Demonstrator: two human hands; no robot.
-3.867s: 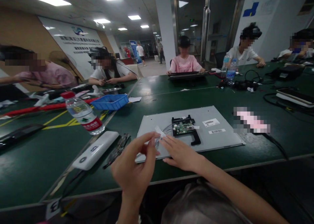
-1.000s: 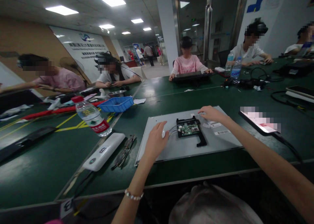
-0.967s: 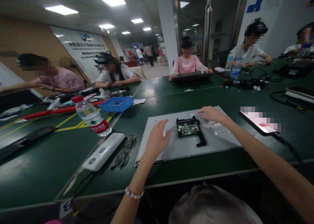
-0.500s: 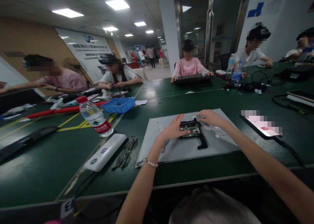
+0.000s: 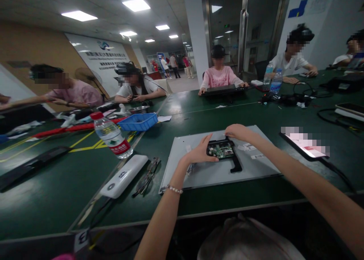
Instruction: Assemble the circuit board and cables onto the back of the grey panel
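A thin grey metal panel (image 5: 256,168) lies flat on the table, with white labels at its right side. On it sits a black plastic bracket (image 5: 235,164) holding a green circuit board (image 5: 222,150). My left hand (image 5: 197,152) spans the bracket's left end, thumb along the near edge and fingers at the far edge. My right hand (image 5: 237,132) bends down over the bracket's far right corner, its fingertips pinched together; what lies between them is hidden. Clear tape and thin wires (image 5: 190,169) show beside my left wrist.
Left of the panel lie eyeglasses (image 5: 146,178), a white power bank (image 5: 125,176), a water bottle (image 5: 112,136) and a blue tray (image 5: 138,122). A phone (image 5: 304,146) with a cable is on the right. Several people sit around the green table (image 5: 187,129).
My left hand has moved right from the wires onto the bracket, its thumb now along the near edge. My right hand went from beside my left to the bracket's far corner and shifted slightly left.
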